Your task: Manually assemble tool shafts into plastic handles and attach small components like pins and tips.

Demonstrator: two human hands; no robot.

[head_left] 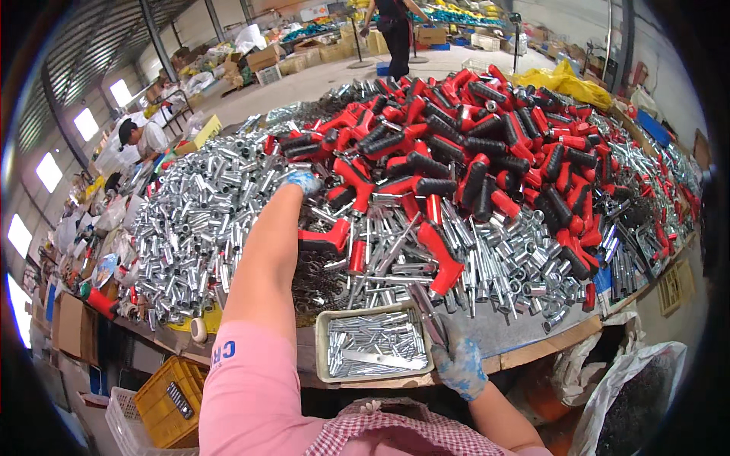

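My left hand [305, 182], in a blue-and-white glove, reaches far over the table to where the heap of silvery metal sleeves [205, 205] meets the heap of red-and-black pistol-shaped handles [433, 144]. Its fingertips are too hidden to show whether they grip a part. Close to the table's front edge, my right hand [462, 370], gloved alike, is closed on the lower end of a long grey metal lever [430, 315], which points up and away. Just left of it sits a shallow cream tray [322, 346] with many thin metal pins and a flat metal strip [384, 359].
Metal rods [479, 266] and dark springs [315, 281] lie before me. A yellow crate [171, 403] stands below left, a white sack [639, 387] below right. One co-worker [142, 139] sits at the left; another person [395, 34] stands beyond the table.
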